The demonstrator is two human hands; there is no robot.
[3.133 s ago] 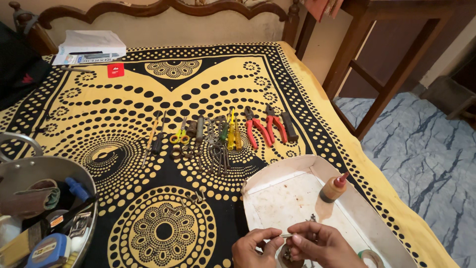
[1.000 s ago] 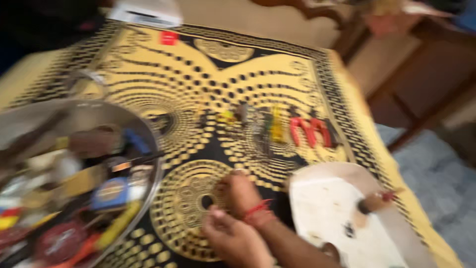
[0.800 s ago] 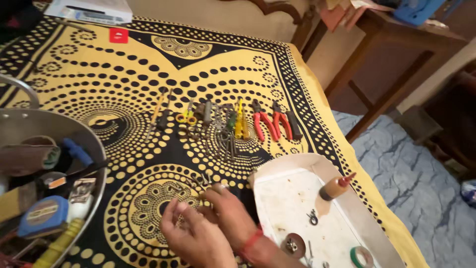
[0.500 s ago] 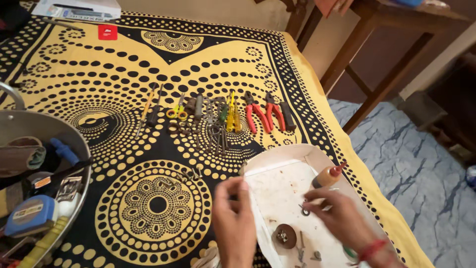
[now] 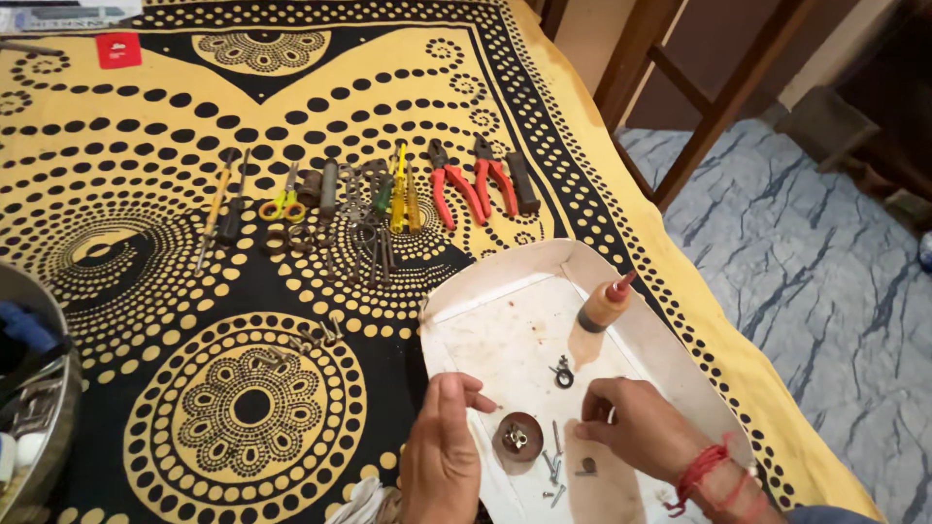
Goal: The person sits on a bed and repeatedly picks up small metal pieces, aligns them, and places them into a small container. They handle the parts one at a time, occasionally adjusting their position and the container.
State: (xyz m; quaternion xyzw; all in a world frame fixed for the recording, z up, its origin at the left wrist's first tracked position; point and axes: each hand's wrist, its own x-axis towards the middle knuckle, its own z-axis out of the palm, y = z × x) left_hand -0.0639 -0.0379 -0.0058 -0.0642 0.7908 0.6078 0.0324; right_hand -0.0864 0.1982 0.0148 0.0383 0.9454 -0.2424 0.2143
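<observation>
Both hands now lower centre over white rectangular plastic tray (image 5: 505,301). Left hand (image 5: 442,451) fingers curled loosely, empty, beside small round brown metal cap (image 5: 515,439). Right hand (image 5: 631,427), drawn inward since earlier, fingers bent over loose screws (image 5: 553,471).

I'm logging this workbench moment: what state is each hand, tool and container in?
Left hand: empty, resting on the shallow white tray's near rim.
Right hand: fingers bent over loose screws in the tray.
Small glue bottle with red nozzle: lying tilted, capped.
Red-handled pliers: shut, flat on cloth.
Yellow-handled scissors: shut.
Round brown cap: holding small metal parts.
</observation>
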